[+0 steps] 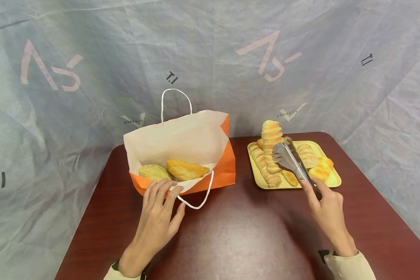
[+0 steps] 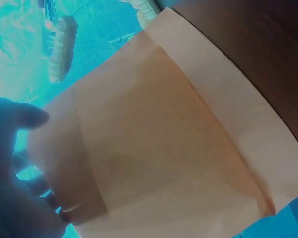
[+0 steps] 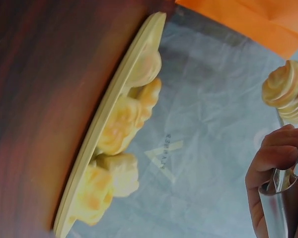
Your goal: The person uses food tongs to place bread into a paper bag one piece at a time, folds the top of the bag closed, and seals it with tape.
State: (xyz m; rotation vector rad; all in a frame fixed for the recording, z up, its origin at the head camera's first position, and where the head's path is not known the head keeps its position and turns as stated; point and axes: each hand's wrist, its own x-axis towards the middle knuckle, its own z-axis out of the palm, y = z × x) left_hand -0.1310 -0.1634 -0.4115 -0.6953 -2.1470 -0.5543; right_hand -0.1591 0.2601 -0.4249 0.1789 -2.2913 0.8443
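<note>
My right hand (image 1: 324, 206) grips a pair of metal tongs (image 1: 294, 159). Between the tong ends is a long ridged spiral bread roll (image 1: 271, 142), raised above the yellow tray (image 1: 336, 182); the right wrist view shows its rounded end too. At the front rim of an orange and white paper bag (image 1: 175, 136), my left hand (image 1: 159, 217) touches the paper with loosely bent fingers, its thumb held apart near the white cord handle (image 1: 207, 194). Inside the bag lie a pale greenish bread (image 1: 154, 172) and a golden-brown bread (image 1: 187, 170).
On the tray are another long ridged roll (image 1: 260, 161), a ridged bun (image 1: 306, 153) and glossy yellow breads (image 1: 320, 171). Both tray and bag stand on a dark red-brown table (image 1: 231, 233). Grey printed cloth (image 1: 210, 58) hangs behind and at the sides.
</note>
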